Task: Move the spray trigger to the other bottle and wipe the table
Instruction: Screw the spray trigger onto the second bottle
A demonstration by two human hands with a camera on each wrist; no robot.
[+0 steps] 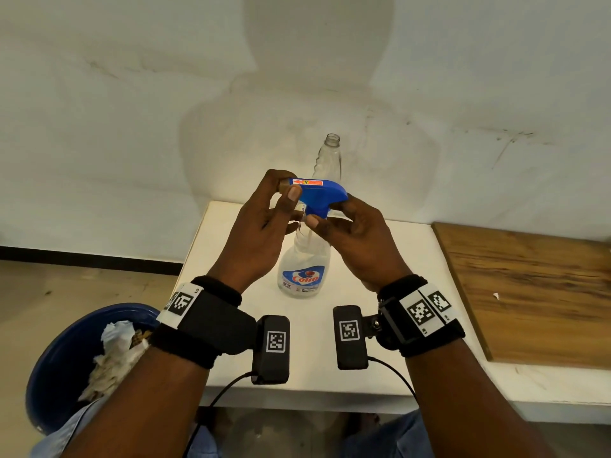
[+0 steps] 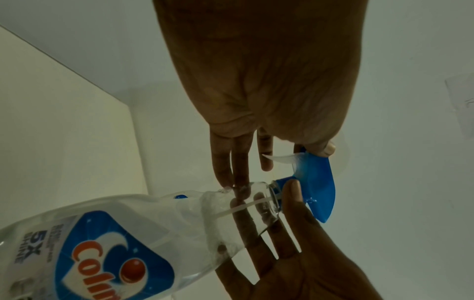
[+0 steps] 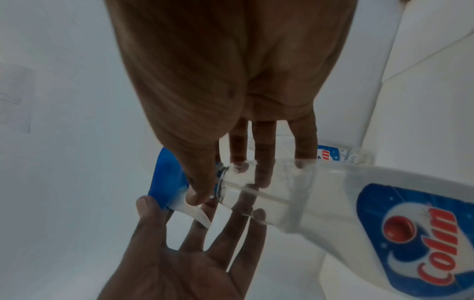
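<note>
A blue spray trigger sits on the neck of a clear Colin bottle standing on the white table. My left hand pinches the trigger's nozzle end between thumb and fingers. My right hand grips the blue collar at the bottle's neck, thumb in front and fingers behind. The dip tube shows inside the neck. A second clear bottle, uncapped and without a label, stands behind on the table. No cloth is in view.
A wooden board lies on the table's right side. A blue bin holding crumpled paper stands on the floor at the lower left. A white wall rises close behind the table.
</note>
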